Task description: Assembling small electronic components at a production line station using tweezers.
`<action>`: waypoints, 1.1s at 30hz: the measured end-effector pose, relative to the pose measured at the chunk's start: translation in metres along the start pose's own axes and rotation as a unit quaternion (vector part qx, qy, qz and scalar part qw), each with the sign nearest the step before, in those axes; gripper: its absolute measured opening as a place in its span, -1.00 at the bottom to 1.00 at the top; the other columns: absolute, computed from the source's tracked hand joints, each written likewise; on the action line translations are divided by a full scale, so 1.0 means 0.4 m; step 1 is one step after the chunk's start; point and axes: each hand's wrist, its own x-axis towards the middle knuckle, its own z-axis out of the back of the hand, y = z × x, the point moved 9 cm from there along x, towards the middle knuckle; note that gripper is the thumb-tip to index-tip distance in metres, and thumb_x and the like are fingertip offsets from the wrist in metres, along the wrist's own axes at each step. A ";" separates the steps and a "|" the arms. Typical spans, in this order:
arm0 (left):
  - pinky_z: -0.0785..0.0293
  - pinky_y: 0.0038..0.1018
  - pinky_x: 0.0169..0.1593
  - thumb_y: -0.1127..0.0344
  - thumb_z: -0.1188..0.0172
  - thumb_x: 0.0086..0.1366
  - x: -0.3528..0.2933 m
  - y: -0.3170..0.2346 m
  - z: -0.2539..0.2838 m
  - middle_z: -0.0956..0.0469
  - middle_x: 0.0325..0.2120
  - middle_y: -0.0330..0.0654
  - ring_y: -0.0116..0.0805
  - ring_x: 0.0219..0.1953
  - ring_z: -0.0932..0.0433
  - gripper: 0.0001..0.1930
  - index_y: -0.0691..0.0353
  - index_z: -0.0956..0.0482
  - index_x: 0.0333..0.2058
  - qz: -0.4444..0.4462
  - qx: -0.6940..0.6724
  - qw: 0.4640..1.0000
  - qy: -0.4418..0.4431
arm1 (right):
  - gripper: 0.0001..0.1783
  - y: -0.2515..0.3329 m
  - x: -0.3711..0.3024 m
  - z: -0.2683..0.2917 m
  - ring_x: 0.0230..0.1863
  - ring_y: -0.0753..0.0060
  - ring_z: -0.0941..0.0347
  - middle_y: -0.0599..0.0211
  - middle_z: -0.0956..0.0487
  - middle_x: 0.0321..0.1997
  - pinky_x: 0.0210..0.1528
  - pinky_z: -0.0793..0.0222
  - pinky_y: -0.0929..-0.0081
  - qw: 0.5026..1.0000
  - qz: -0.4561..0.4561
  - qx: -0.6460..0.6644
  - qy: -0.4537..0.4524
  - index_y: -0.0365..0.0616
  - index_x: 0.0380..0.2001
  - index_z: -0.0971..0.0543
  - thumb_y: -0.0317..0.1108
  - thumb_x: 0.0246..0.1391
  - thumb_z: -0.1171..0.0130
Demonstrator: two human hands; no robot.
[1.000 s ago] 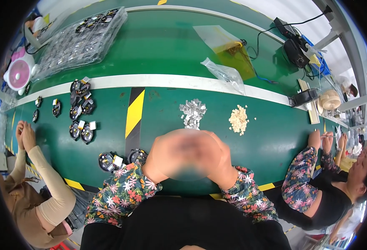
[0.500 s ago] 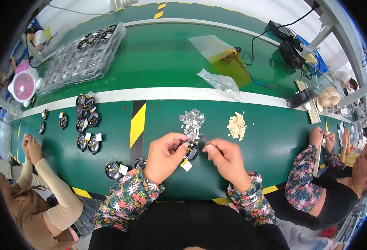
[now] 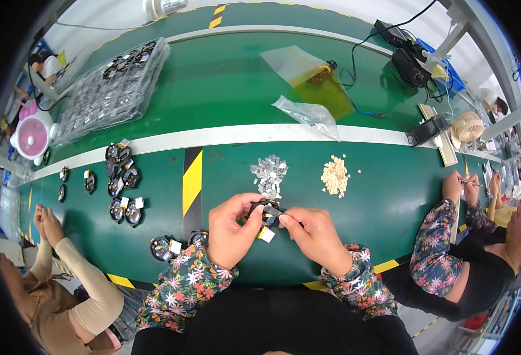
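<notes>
My left hand [image 3: 234, 228] is closed around the rim of a round black electronic housing [image 3: 265, 219], thumb on its near left side. A white block with a yellow band [image 3: 266, 235] hangs from the housing's near edge. Over the housing's right side, my right hand [image 3: 312, 232] is closed in a pinch on a small dark grey piece [image 3: 274, 211], which touches or nearly touches the housing; its exact kind is too small to tell. Just beyond lies a pile of small silver-grey pieces [image 3: 269, 176]. Farther right is a pile of small beige pieces [image 3: 335, 177].
More black housings [image 3: 164, 248] lie beside my left forearm, and others [image 3: 118, 165] cluster at the left. A clear compartment tray [image 3: 112, 89], plastic bags [image 3: 311, 115] and a black device [image 3: 429, 130] stand farther back. Co-workers sit at the left [image 3: 83, 296] and right [image 3: 479, 266].
My right hand has moved left and slightly down, bringing its fingertips from beside the housing onto its right side. The left hand keeps hold of the housing.
</notes>
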 end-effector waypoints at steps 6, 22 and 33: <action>-0.43 -0.66 -0.38 0.60 -0.13 0.11 -0.008 -0.012 0.007 -0.55 -0.45 -0.19 -0.57 -0.45 -0.50 -0.83 0.40 -0.50 -0.27 -0.042 0.028 0.998 -0.035 | -0.75 -0.020 -0.001 -0.008 -0.70 0.67 -0.30 0.39 -0.39 -0.75 -0.66 -0.15 0.62 0.999 -0.018 0.034 0.009 -0.25 -0.56 -0.51 -0.35 0.13 -0.03; -0.44 -0.62 -0.42 0.58 -0.14 0.09 0.000 -0.006 0.013 -0.56 -0.51 -0.18 -0.55 -0.50 -0.50 -0.85 0.39 -0.50 -0.31 -0.042 0.037 0.996 -0.063 | -0.80 0.014 0.008 -0.002 -0.70 0.44 -0.28 0.26 -0.40 -0.70 -0.64 -0.16 0.51 0.996 0.049 -0.042 -0.062 -0.26 -0.53 -0.50 -0.36 0.10 -0.07; -0.44 -0.67 -0.25 0.61 -0.06 0.16 0.020 0.043 -0.002 -0.55 -0.33 -0.20 -0.58 -0.31 -0.51 -0.74 0.41 -0.46 -0.14 0.054 -0.116 0.992 0.012 | -0.81 -0.030 0.014 0.012 -0.66 0.71 -0.28 0.47 -0.39 -0.72 -0.61 -0.19 0.67 1.000 -0.017 0.012 -0.018 -0.25 -0.46 -0.49 -0.37 0.15 0.01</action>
